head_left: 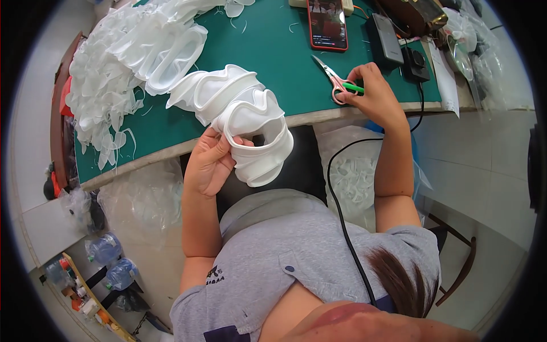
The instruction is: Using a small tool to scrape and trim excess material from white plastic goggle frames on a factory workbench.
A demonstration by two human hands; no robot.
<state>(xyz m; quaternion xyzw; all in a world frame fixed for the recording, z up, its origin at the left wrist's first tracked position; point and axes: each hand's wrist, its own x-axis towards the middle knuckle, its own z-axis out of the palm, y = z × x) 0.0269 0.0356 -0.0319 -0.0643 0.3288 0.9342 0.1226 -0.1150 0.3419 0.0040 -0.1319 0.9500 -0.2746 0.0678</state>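
Green-topped surface (273, 62) ahead of me, pale tiled floor below. Nearest: my left hand (209, 162), fingers closed on the rim of a white moulded cup piece (256, 142), held just off the near edge and trailing a nested string of the same pieces. It looks light, thin, springy; likely to crease, so the rolled rim seems the place to pinch. Farther right, my right hand (373, 94) closes on the pink-handled scissors (336, 80) lying on the surface. Beyond: heaped white pieces (125, 51), a phone (327, 23).
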